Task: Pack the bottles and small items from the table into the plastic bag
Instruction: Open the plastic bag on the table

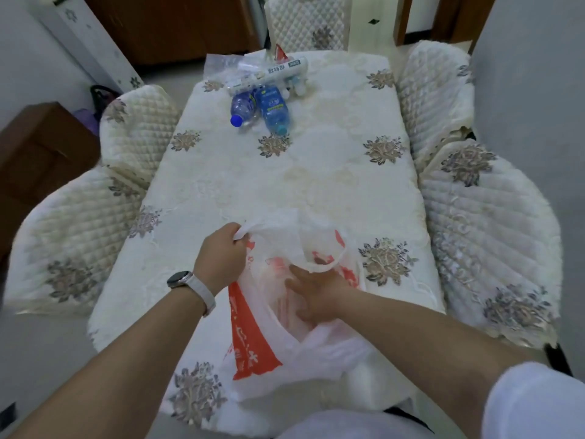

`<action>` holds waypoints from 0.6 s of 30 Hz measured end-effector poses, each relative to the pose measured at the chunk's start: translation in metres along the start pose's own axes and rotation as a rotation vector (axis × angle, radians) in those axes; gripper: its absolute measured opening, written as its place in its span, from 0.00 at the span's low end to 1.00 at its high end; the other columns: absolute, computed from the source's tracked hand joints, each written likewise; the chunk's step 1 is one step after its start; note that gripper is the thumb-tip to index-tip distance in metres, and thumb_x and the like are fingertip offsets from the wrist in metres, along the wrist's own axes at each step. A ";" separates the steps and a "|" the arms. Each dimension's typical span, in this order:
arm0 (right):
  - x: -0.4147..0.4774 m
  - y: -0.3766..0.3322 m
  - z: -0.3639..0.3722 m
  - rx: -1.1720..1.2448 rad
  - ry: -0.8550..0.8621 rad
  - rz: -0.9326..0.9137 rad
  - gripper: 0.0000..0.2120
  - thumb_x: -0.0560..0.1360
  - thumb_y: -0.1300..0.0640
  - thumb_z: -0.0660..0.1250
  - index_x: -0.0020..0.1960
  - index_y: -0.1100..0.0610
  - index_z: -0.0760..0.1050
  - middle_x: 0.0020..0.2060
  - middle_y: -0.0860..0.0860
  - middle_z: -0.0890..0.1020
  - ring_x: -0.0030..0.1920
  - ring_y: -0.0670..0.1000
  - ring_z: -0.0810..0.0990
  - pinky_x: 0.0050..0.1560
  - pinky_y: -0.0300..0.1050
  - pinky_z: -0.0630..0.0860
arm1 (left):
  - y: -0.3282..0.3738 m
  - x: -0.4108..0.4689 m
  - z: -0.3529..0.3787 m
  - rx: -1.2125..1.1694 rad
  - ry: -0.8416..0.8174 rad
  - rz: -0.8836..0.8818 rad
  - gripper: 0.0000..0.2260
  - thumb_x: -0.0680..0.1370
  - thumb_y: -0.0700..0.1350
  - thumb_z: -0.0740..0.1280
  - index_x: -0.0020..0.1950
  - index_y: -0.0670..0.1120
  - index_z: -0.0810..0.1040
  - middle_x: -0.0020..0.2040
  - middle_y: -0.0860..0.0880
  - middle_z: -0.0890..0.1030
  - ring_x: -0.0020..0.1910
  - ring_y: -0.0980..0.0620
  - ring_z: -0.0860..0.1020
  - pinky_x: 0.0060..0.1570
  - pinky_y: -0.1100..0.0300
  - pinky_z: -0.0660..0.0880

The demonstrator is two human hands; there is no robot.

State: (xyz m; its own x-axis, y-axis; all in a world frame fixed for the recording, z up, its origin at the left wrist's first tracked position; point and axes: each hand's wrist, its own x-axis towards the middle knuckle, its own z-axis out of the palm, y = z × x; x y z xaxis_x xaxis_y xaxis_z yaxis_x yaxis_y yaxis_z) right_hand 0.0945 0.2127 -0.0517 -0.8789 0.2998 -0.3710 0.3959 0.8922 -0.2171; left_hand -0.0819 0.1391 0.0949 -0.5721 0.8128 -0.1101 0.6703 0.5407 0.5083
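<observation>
A white plastic bag [278, 337] with orange print lies at the near end of the table. My left hand [221, 255] grips one bag handle and holds it up. My right hand [313, 293] reaches into the bag's mouth, its fingers spread against the inner film. At the far end lie two clear bottles: one with a dark blue cap [242, 107] and one with a blue label and teal cap [273, 110]. Behind them rests a long white tube [269, 74], with small white items [299, 87] beside it and a clear plastic pouch [221, 64].
The table [316, 172] wears a cream floral cloth. Quilted chairs flank it on the left [136, 131] and the right [487, 223], and another [305, 23] stands at the far end. A brown cabinet [41, 153] sits far left.
</observation>
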 end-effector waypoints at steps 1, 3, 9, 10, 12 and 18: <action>-0.006 0.002 0.004 0.021 0.015 0.007 0.38 0.68 0.40 0.64 0.73 0.44 0.51 0.77 0.51 0.58 0.68 0.59 0.70 0.56 0.56 0.77 | -0.008 0.000 -0.002 0.035 0.008 -0.002 0.09 0.80 0.41 0.59 0.42 0.44 0.75 0.36 0.49 0.77 0.36 0.48 0.73 0.32 0.59 0.65; -0.017 0.011 0.014 0.038 -0.003 0.014 0.41 0.67 0.38 0.65 0.75 0.44 0.51 0.77 0.52 0.58 0.75 0.58 0.60 0.68 0.58 0.69 | -0.023 -0.002 -0.004 0.099 0.017 -0.006 0.07 0.80 0.40 0.59 0.45 0.44 0.76 0.38 0.49 0.78 0.36 0.47 0.73 0.32 0.58 0.64; -0.049 0.055 0.017 -0.090 -0.136 -0.055 0.41 0.74 0.38 0.64 0.79 0.51 0.51 0.79 0.54 0.47 0.78 0.56 0.49 0.73 0.57 0.62 | -0.047 -0.006 -0.011 0.193 0.081 -0.020 0.08 0.79 0.39 0.58 0.49 0.44 0.77 0.39 0.46 0.78 0.38 0.43 0.74 0.35 0.55 0.68; -0.053 0.061 0.017 -0.094 -0.169 -0.043 0.42 0.73 0.38 0.65 0.79 0.51 0.51 0.79 0.55 0.45 0.78 0.57 0.49 0.73 0.57 0.62 | -0.049 -0.006 -0.013 0.210 0.097 -0.019 0.08 0.79 0.39 0.58 0.49 0.44 0.77 0.39 0.46 0.78 0.37 0.43 0.74 0.34 0.55 0.67; -0.059 0.068 0.014 -0.134 -0.219 -0.040 0.39 0.74 0.41 0.63 0.79 0.53 0.52 0.79 0.57 0.46 0.78 0.58 0.52 0.72 0.58 0.63 | -0.054 -0.008 -0.014 0.229 0.105 -0.019 0.08 0.79 0.40 0.58 0.49 0.44 0.77 0.39 0.45 0.79 0.37 0.43 0.75 0.32 0.56 0.66; -0.059 0.040 -0.013 -0.115 -0.097 -0.147 0.26 0.78 0.43 0.61 0.72 0.56 0.65 0.71 0.57 0.66 0.72 0.59 0.63 0.69 0.58 0.66 | -0.033 -0.015 -0.008 0.298 0.021 0.234 0.30 0.72 0.45 0.71 0.73 0.45 0.67 0.62 0.42 0.75 0.57 0.41 0.76 0.51 0.47 0.75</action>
State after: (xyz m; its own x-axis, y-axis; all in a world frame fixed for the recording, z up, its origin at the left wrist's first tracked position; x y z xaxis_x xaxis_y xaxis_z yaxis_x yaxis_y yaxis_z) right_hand 0.1587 0.2349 -0.0267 -0.8931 0.1349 -0.4292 0.2277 0.9583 -0.1726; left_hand -0.0993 0.1069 0.0864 -0.3947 0.9188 -0.0009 0.8904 0.3827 0.2464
